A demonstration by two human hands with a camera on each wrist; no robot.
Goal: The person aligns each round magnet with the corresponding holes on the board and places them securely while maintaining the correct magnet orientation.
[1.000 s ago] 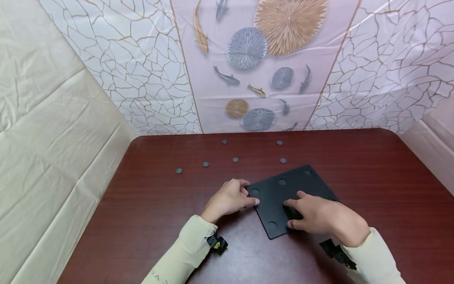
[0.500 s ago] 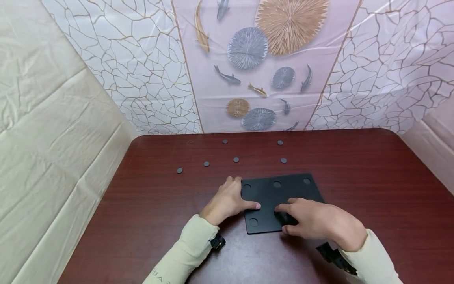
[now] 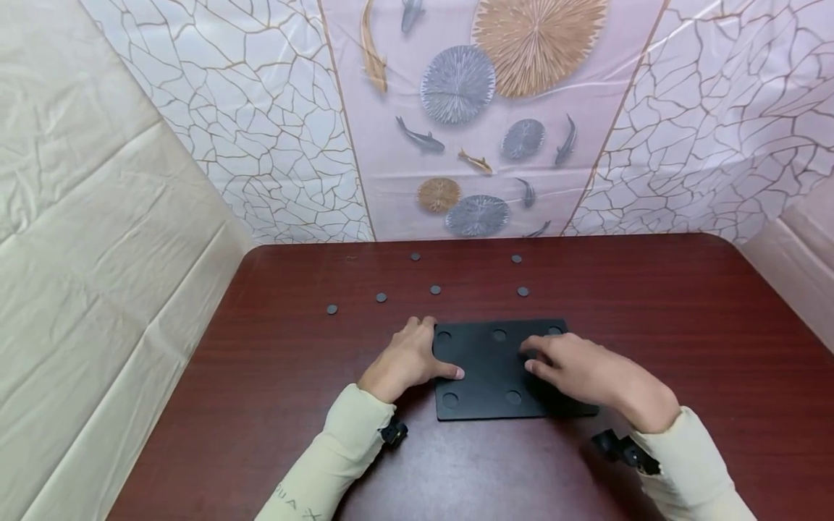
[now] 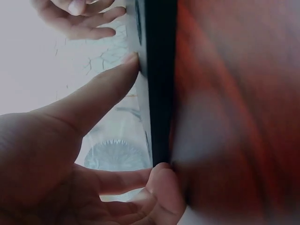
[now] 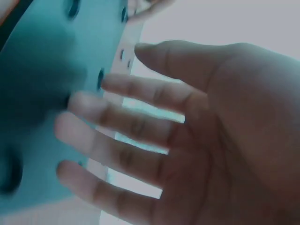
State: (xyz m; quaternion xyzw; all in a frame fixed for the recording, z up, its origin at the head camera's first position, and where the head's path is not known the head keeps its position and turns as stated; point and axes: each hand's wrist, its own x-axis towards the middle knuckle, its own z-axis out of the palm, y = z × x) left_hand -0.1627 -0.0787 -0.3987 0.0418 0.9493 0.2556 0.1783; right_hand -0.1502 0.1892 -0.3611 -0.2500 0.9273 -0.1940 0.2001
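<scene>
Black board point(image 3: 485, 370) lies flat on the table point(image 3: 313, 405), its near edge roughly parallel to the lower border of the head view. Shallow round recesses point(image 3: 499, 335) show in its upper face; part of the right side is covered by a hand.

Left hand point(image 3: 404, 362): clamped on the board's left end, thumb on the upper face, fingertips at the edge. Right hand point(image 3: 583, 369): above the board's right half, palm side down, fingers slightly bent and spread, thumb apart from them. Whether its fingertips touch the surface cannot be told.

Six small grey discs point(image 3: 435, 290) lie scattered on the table beyond the board, well apart from one another. Printed cloth point(image 3: 456, 145) hangs behind the table's far edge.
</scene>
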